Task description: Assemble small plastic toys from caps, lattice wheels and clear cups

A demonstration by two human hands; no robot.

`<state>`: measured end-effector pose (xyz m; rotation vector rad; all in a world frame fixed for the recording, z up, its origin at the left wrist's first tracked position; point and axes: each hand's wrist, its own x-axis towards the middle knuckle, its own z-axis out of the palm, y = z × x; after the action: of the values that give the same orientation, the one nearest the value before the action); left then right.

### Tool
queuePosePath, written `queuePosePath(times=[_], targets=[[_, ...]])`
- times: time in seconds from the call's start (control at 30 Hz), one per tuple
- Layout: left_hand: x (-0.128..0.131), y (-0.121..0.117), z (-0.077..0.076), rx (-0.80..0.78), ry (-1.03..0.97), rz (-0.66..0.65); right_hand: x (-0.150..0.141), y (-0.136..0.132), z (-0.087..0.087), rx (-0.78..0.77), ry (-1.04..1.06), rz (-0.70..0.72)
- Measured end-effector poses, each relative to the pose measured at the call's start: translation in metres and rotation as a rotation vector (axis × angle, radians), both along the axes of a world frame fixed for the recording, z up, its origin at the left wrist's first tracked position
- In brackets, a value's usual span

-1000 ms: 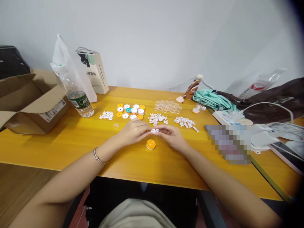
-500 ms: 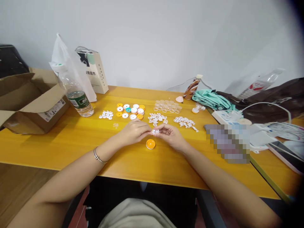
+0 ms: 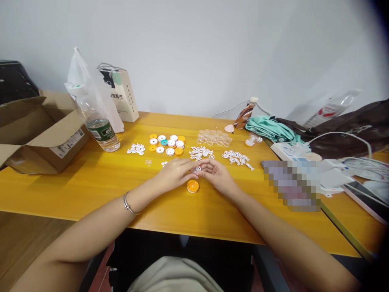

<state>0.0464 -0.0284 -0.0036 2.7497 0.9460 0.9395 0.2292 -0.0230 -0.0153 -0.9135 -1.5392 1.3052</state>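
Note:
My left hand (image 3: 174, 175) and my right hand (image 3: 216, 177) meet over the middle of the table, fingertips together. Between them is a small white openwork plastic piece (image 3: 197, 169), partly covered by my fingers. Both hands are closed on it. Just below sits a round orange cap (image 3: 193, 186) with a white underside, touched by neither hand. Behind my fingers lies a pile of similar white openwork pieces (image 3: 201, 152). A second white pile (image 3: 237, 156) is to the right. Small white bits (image 3: 164, 164) show beside my left hand.
Orange, white and teal round caps (image 3: 170, 151) and clear cups (image 3: 214, 138) stand farther back. White knobs (image 3: 135, 149) and tiny rings (image 3: 148, 162) lie left. A water bottle (image 3: 101, 132) and cardboard box (image 3: 57, 134) flank the left; a power strip (image 3: 284, 152) is right.
The white openwork piece has turned between my fingers and now shows a different side. My left fingers have come over it, closer to my right hand. The view has shifted slightly.

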Motion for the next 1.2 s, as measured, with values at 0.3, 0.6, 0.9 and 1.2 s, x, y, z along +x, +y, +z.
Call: queuePosePath(times=[0.3, 0.6, 0.9, 1.2], targets=[[-0.005, 0.003, 0.007, 0.076, -0.106, 0.093, 0.005, -0.010, -0.006, 0.269, -0.497, 0.127], [-0.001, -0.005, 0.009, -0.380, -0.206, -0.050, 0.003, -0.003, -0.017, 0.406, -0.627, 0.132], [-0.002, 0.001, 0.002, -0.567, -0.218, -0.114, 0.002, -0.001, -0.017, 0.391, -0.633, 0.100], [0.001, 0.001, 0.000, -0.454, -0.108, -0.116, 0.002, 0.000, -0.018, 0.377, -0.636, 0.082]])
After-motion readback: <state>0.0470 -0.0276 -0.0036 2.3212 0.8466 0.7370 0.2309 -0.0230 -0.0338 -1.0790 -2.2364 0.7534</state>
